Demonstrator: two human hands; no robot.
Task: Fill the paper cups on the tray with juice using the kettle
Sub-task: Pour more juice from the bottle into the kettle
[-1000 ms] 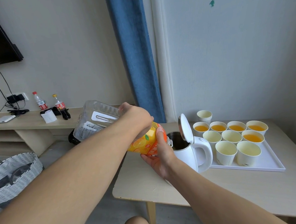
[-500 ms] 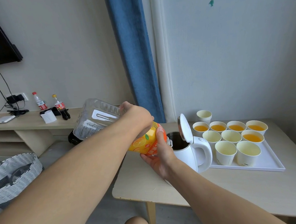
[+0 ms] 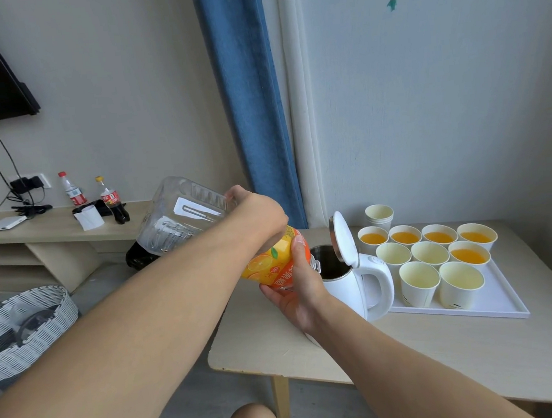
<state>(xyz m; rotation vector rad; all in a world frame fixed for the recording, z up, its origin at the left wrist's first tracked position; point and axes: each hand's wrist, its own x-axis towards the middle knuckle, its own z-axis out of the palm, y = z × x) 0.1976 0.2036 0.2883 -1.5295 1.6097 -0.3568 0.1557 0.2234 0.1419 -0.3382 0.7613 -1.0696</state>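
A large clear juice bottle (image 3: 181, 218) with an orange label is tipped neck-down over the white kettle (image 3: 348, 276), whose lid stands open. My left hand (image 3: 258, 214) grips the bottle from above at its handle. My right hand (image 3: 295, 287) cups the labelled neck end from below, right beside the kettle mouth. The bottle's body looks empty. On the white tray (image 3: 499, 305) stand several paper cups (image 3: 420, 282); several at the back hold orange juice (image 3: 405, 237), and the nearer ones show no juice.
A stack of spare cups (image 3: 379, 216) stands behind the tray on the light wooden table (image 3: 450, 357). A woven basket (image 3: 19, 327) sits on the floor at left. A low shelf (image 3: 44, 231) holds two drink bottles. A blue curtain (image 3: 246, 93) hangs behind.
The bottle's clear base has risen slightly and tipped a little steeper over the kettle. Both hands keep their grip.
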